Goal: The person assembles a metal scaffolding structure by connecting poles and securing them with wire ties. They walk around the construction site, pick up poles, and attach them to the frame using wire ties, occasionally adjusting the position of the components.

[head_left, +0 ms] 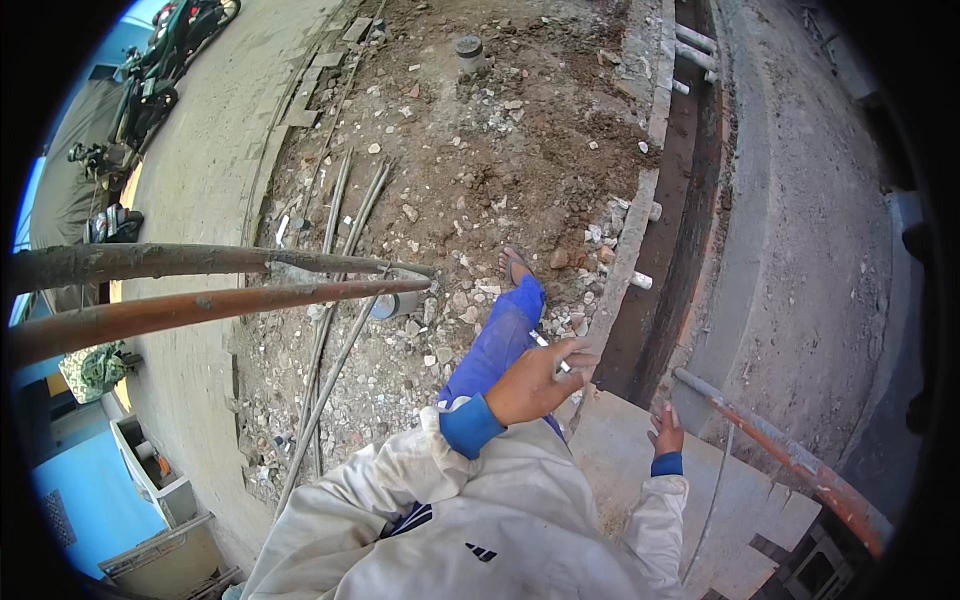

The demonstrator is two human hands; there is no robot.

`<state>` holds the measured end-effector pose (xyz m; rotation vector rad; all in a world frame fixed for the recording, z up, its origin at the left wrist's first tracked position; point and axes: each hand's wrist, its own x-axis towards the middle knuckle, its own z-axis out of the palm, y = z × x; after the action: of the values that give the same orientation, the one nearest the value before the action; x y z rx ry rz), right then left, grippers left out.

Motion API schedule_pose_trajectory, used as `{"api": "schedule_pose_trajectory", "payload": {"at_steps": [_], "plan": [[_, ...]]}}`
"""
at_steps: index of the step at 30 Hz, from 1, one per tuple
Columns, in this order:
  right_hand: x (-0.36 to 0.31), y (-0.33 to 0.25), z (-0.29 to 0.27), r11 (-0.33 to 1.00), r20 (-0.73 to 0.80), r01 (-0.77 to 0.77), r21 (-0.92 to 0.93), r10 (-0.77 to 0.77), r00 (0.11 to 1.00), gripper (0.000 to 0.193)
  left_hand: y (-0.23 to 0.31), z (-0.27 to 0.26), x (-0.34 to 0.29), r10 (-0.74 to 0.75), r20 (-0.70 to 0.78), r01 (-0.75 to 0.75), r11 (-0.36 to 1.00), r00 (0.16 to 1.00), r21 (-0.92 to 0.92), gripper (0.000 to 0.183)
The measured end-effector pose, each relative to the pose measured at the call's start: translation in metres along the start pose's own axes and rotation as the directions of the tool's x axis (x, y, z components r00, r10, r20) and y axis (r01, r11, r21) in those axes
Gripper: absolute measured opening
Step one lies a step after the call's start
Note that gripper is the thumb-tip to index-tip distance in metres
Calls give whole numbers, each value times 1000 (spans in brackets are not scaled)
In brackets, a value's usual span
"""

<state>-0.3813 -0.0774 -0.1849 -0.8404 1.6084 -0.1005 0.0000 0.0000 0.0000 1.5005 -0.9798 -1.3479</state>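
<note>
Outdoors, rubbly brown dirt [440, 130] fills the middle of the view, with a paved strip [200, 170] and parked motorbikes [150, 110] on the left. Along the right of the dirt runs a narrow, muddy trench [640, 350], with white pipe ends [641, 281] poking from its left wall. Two long poles [180, 308] come in from the left edge.

Seen from above, the person wears a cream jacket [480, 510] with blue cuffs, blue trousers [495, 345] and a sandal [517, 268]. Their left hand [530, 383], out in front of the body, pinches a short white stick [539, 340] between the fingers, above the trouser leg. Their right hand [667, 432] is loosely open, fingers apart, with nothing in it; below it is a pale flat slab [740, 500], and to its right a rusty pipe [800, 462].
</note>
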Motion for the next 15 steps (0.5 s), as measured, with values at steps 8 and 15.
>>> {"api": "schedule_pose_trajectory", "payload": {"at_steps": [8,15], "plan": [[105,-136,140,892,182,74,-445,9,983,57,-122,-152,142,-314,-167,354,775,935,523,45],[176,-224,97,961,-5,-202,-190,205,979,57,-130,-283,134,-434,-483,624,696,760,355,55]]}}
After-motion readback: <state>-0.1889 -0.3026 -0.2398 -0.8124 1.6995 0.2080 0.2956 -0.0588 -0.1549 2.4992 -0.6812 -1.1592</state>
